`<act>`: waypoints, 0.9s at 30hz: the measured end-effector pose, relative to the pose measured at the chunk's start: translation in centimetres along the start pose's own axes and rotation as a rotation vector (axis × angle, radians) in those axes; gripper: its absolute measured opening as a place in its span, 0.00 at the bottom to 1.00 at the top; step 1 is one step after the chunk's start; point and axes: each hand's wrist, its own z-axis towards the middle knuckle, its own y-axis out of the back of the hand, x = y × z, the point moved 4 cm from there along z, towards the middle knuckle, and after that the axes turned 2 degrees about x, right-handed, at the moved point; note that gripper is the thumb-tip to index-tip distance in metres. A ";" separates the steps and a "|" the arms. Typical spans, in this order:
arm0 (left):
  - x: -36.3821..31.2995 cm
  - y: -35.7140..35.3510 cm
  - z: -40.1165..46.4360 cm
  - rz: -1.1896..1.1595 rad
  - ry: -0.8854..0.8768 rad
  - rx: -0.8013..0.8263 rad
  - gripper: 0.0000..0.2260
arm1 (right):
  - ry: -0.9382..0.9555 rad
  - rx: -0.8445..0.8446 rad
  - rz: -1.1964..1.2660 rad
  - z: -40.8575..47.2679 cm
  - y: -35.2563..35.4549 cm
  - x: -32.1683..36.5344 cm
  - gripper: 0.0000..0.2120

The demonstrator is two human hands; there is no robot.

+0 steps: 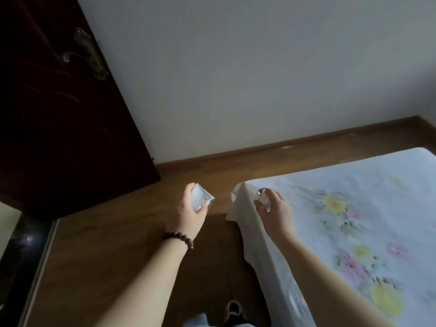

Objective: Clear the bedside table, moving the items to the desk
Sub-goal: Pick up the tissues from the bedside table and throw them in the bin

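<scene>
A shoe [232,309] stands on the wooden floor [118,244] at the bottom edge. Left hand [188,210] grips a clear plastic packet [200,199] above the floor. Right hand [273,208] pinches a small crumpled white item [263,197] over the near corner of the floral-sheeted bed [354,220].

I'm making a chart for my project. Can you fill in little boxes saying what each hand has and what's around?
left hand: holds a small clear packet
right hand: holds a small white crumpled thing, too blurred to name
left wrist: bead bracelet
right side: bed with flowered cover
left side: dark door
floor: wood
</scene>
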 end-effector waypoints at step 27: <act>-11.4 -17.4 61.7 0.202 -0.484 0.426 0.24 | -0.410 -0.395 0.067 51.5 -3.5 2.1 0.16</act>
